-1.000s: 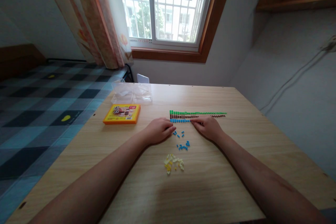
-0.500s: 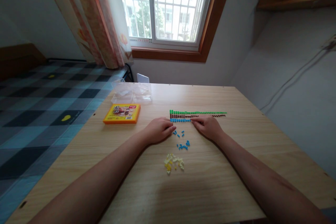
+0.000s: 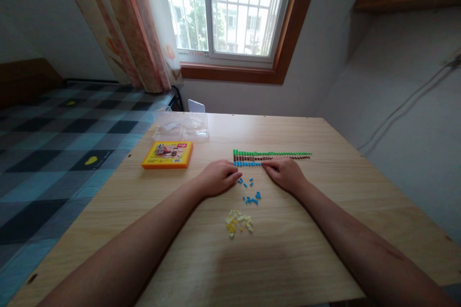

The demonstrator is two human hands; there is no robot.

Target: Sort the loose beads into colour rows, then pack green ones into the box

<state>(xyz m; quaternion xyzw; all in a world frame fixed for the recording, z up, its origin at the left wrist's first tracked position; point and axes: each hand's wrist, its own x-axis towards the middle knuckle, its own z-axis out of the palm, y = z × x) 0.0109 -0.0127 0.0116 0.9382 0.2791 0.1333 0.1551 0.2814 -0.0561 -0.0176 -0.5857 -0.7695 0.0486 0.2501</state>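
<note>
Small toy building bricks lie in three rows on the table: a green row [image 3: 252, 153], a brown row [image 3: 247, 159] and a shorter blue row [image 3: 247, 164]. My left hand [image 3: 218, 178] rests at the left end of the blue row, fingers forward and thumb apart, with nothing visible in it. My right hand [image 3: 286, 172] is at that row's right end, its thumb and index finger pinched on a small blue brick [image 3: 261, 164], mostly hidden. Loose blue bricks [image 3: 252, 199] lie nearer me, some close to my left thumb. A pile of pale and bright yellow bricks [image 3: 237, 223] lies closer still.
A flat yellow-orange box [image 3: 167, 155] lies left of my left hand. Behind it stand clear plastic containers [image 3: 180, 125] at the table's back left. The wooden table [image 3: 306, 259] stands below a window, beside a bed with a checked cover [image 3: 72, 153].
Hardly anything differs. Both hands stay in the same places by the blue row, and the view has shifted very slightly.
</note>
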